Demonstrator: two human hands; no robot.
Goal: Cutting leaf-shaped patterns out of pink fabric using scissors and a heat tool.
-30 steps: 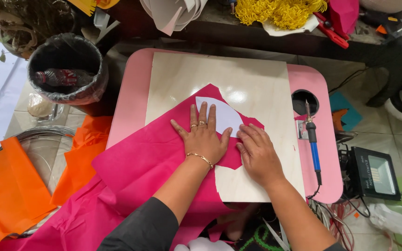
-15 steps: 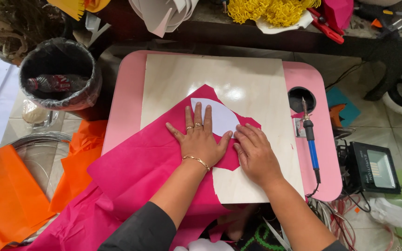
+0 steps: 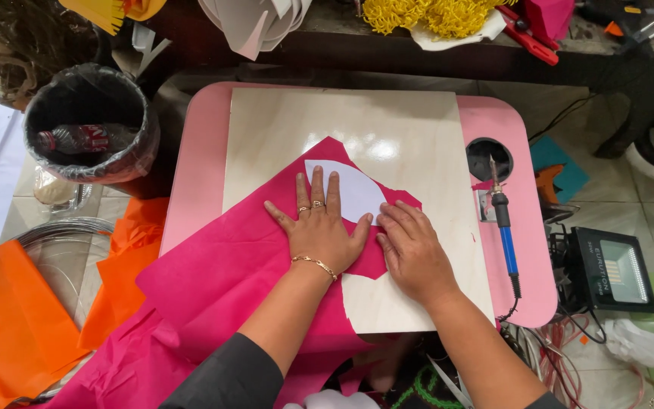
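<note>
Head view. Pink sheet (image 3: 221, 280), creased, lies over the board (image 3: 387, 129) and hangs off the table's (image 3: 194, 174) near-left edge; a white template (image 3: 350, 189) rests on it. Board bare beyond. Left hand (image 3: 319, 227) flat, fingers spread, pressing sheet and template; right hand (image 3: 414, 254) flat at the sheet's edge.

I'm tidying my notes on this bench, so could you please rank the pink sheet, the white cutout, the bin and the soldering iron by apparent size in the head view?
1. Pink sheet, by far the largest.
2. Bin.
3. White cutout and soldering iron: different shapes, too alike to rank.
</note>
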